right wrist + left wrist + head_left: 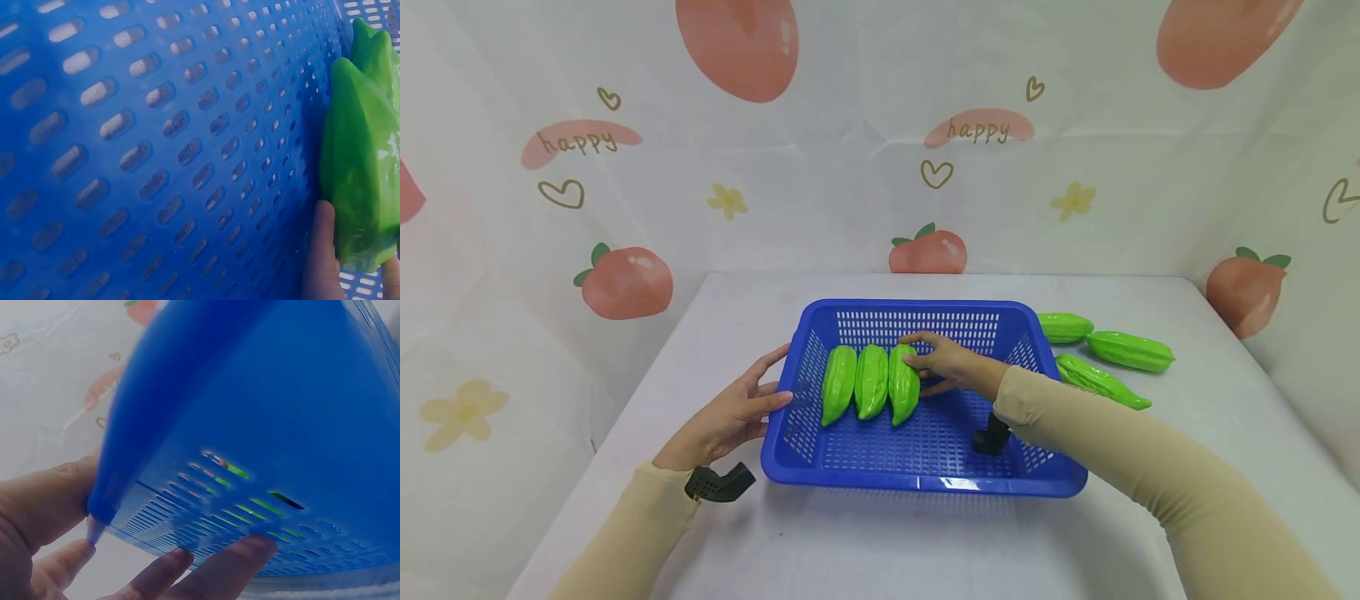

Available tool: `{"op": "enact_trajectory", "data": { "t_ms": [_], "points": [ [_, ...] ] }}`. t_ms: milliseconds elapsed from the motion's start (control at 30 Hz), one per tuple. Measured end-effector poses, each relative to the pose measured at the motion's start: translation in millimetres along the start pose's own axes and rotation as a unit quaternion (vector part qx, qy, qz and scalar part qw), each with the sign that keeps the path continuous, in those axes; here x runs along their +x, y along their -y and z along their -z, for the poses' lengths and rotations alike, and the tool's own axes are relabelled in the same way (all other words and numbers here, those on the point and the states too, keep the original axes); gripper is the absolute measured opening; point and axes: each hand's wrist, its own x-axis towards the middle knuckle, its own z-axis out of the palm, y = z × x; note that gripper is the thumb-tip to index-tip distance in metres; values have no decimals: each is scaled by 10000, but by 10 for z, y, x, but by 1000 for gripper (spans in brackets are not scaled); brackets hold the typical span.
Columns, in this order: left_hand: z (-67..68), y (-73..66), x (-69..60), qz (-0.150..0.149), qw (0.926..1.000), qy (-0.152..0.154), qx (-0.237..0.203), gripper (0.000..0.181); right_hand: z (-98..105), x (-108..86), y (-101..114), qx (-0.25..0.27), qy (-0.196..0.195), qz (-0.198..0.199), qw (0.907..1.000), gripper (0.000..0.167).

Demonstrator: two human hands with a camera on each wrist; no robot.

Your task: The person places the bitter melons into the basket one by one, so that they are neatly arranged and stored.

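Note:
A blue perforated basket (880, 485) holds three bright green, ridged bitter melons side by side: a left one (838, 385), a middle one (872, 382) and a right one (904, 387). My right hand (951, 364) reaches in over the basket's right side and grips the right bitter melon (365, 169), its fingers at the upper end and along the side. My left hand (733, 412) holds the basket's left rim. In the left wrist view, its fingers (228, 569) rest against the outer slotted wall (250, 512).
Outside the basket on the right lie three more bitter melons: one behind (1063, 327), one farther right (1130, 351) and one nearer (1101, 382). The white table (850, 558) meets a printed backdrop (850, 183). Black wrist devices (720, 483) are on both wrists.

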Motion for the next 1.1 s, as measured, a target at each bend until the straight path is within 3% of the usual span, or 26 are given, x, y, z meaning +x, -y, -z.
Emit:
{"op": "enact_trajectory", "data": {
  "t_ms": [1100],
  "points": [
    [-8, -9, -5, -13, 10000, 27, -74, 82, 21, 41, -23, 89, 75, -50, 9999, 50]
  ]
}}
